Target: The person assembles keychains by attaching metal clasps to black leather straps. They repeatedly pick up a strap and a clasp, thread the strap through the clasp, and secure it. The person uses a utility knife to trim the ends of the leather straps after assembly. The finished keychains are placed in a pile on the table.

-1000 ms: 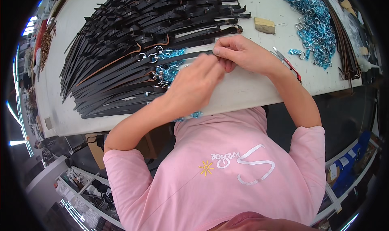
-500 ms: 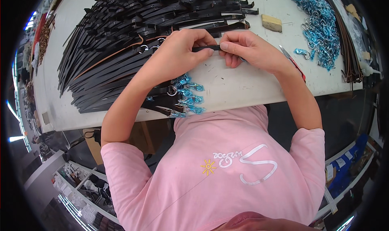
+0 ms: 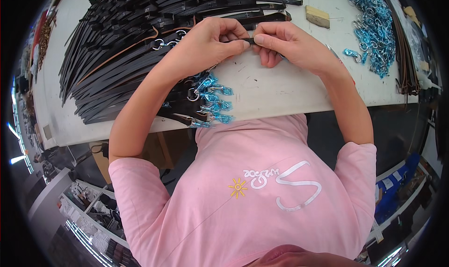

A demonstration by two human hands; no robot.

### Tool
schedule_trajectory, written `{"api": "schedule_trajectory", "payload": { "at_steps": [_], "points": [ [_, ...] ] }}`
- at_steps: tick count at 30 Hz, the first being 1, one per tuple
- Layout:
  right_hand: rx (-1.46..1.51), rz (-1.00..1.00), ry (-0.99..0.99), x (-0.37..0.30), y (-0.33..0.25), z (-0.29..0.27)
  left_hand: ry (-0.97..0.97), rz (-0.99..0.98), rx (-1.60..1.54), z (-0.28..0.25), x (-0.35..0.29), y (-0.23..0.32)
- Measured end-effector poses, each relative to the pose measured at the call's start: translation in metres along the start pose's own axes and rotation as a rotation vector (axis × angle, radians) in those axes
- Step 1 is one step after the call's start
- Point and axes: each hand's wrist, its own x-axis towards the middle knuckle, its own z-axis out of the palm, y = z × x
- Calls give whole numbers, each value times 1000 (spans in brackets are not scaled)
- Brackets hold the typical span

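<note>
Black strap (image 3: 250,41), mostly hidden by fingers, clamped in left hand (image 3: 216,43) and right hand (image 3: 291,43).

Black straps (image 3: 126,28) on white table (image 3: 276,91)

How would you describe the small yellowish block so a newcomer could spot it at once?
On the white table, find the heap of blue-wrapped metal clasps at right. Left of it lies the yellowish block, a thin rod at its right side; it is squat, unlike the long black straps further left.
</note>
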Motion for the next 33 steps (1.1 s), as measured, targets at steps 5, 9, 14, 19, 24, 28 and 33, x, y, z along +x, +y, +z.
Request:
{"api": "schedule_trajectory", "payload": {
  "at_steps": [5, 9, 14, 19, 24, 28, 33],
  "points": [
    [-15, 13, -5, -1, -1, -1, -62, -36, -57, -6, 1, 1],
    [-20, -2, -2, 0, 0, 0, -45, -39, -31, -4, 1, 1],
    [-17, -5, -2, 1, 1, 0, 1, 5, 8, 2, 0, -2],
    [-45, -21, -9, 0, -1, 1, 52, 45, 51, 6, 0, -9],
    [-45, -4, 5, 1, 0, 1, 69, 32, 67, 6, -1, -5],
    [-17, 30, 21, -1, -2, 0, 50, 76, 123, -1, -8, -3],
    [-57, 63, 30, 1, -4, 1, 39, 48, 98, 0, -10, 1]
  ]
}}
